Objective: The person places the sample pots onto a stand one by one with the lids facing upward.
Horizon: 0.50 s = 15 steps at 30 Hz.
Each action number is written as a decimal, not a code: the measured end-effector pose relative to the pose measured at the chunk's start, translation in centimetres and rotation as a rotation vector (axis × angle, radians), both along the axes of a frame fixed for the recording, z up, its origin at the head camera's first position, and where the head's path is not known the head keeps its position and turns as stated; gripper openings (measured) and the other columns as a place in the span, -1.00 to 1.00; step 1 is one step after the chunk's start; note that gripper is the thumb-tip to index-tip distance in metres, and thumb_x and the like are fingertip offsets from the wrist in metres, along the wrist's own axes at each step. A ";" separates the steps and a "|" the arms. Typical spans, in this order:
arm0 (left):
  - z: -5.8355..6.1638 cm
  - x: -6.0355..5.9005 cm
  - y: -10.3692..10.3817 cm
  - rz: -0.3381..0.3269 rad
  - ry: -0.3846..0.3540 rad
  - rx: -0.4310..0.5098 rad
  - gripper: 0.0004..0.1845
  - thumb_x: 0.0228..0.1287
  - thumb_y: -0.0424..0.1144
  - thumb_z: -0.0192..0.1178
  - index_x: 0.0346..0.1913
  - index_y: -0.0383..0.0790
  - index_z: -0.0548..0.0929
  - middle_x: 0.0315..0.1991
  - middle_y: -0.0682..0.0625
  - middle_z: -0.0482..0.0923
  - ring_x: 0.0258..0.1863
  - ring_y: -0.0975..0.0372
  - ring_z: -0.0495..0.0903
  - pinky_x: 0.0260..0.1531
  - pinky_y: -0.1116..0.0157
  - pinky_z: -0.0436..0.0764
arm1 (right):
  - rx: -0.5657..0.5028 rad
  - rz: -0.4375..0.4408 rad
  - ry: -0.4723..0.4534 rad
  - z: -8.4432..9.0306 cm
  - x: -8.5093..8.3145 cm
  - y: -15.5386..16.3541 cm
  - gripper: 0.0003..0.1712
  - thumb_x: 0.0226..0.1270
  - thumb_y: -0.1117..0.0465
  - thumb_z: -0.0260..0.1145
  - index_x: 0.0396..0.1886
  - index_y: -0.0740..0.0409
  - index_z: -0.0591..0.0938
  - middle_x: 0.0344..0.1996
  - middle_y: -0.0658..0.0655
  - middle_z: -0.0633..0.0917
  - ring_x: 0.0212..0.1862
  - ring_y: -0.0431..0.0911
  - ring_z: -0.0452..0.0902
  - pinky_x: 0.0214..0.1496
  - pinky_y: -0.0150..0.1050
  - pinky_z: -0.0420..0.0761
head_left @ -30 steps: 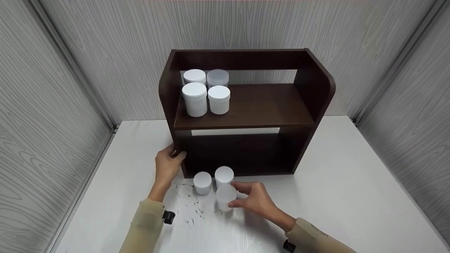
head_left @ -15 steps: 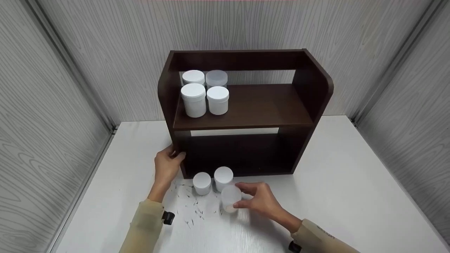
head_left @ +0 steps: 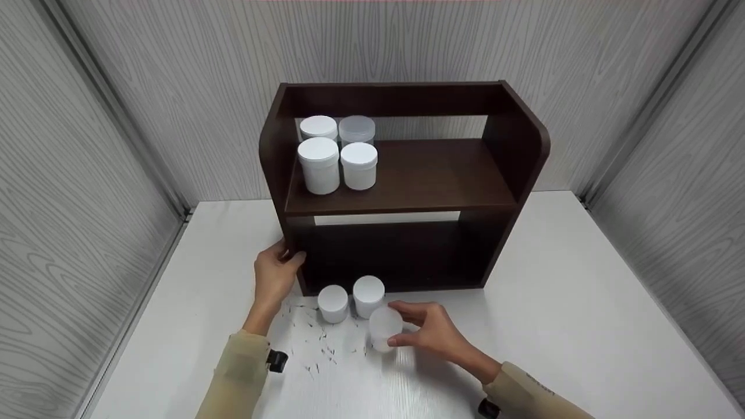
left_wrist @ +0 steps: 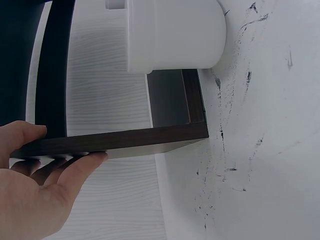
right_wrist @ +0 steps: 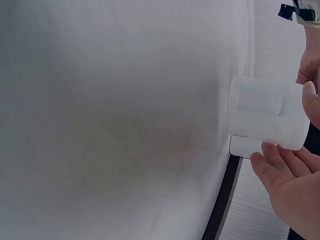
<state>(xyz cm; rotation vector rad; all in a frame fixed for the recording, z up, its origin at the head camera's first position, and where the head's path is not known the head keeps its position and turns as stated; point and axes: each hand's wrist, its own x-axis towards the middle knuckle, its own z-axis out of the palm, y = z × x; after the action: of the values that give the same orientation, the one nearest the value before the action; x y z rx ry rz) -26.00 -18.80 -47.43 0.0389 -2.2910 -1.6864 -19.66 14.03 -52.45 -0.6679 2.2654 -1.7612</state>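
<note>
A: What is the right hand (head_left: 433,334) doing, low and just right of centre in the head view?

B: Its thumb and fingers are curled round a small translucent frosted plastic jar (head_left: 385,329), pinching its sides. The jar is tilted and sits low over the white wood-grain table (head_left: 582,302); whether its base touches the table I cannot tell. In the right wrist view the same jar (right_wrist: 267,112) shows at the right edge, between the thumb and the fingers (right_wrist: 280,172).

A: And the left hand (head_left: 275,276)?

B: It is left of centre, gripping the lower front edge of the left side panel of the dark brown wooden two-tier shelf unit (head_left: 401,174). The left wrist view shows the thumb on one face of the panel (left_wrist: 125,142) and the fingers (left_wrist: 75,167) on the other.

A: What lies near the held jar?

B: Two small white plastic jars with white lids (head_left: 351,299) stand side by side on the table, just up and left of it, in front of the shelf's lower opening. Dark scuff marks (head_left: 317,343) streak the table below them.

A: Anything on the shelf?

B: Four lidded jars (head_left: 337,151) are grouped at the left end of the upper tier: three white, one translucent at the rear right.
</note>
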 end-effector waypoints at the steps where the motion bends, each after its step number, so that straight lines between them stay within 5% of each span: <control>1: 0.0 0.0 0.0 0.001 -0.002 0.001 -0.47 0.43 -0.37 0.28 0.38 -0.54 0.50 0.28 -0.38 0.58 0.24 -0.14 0.63 0.17 0.08 0.69 | 0.000 -0.001 0.000 0.0 0.0 0.1 -0.23 0.15 0.32 0.67 0.34 0.44 0.58 0.32 0.41 0.59 0.33 0.27 0.55 0.38 -0.20 0.56; 15: 0.0 0.0 0.0 0.019 -0.020 -0.011 -0.51 0.42 -0.37 0.29 0.34 -0.50 0.56 0.25 -0.36 0.61 0.22 -0.12 0.65 0.14 0.09 0.71 | 0.024 -0.063 -0.015 -0.2 -0.1 3.2 -0.19 0.07 0.26 0.72 0.31 0.43 0.61 0.28 0.36 0.64 0.31 0.28 0.57 0.37 -0.12 0.57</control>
<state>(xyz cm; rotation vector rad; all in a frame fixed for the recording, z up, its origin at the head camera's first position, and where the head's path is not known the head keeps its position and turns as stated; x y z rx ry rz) -26.01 -18.80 -47.39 0.0755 -2.3066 -1.6709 -19.74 17.19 -52.60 -0.5833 2.3174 -1.7578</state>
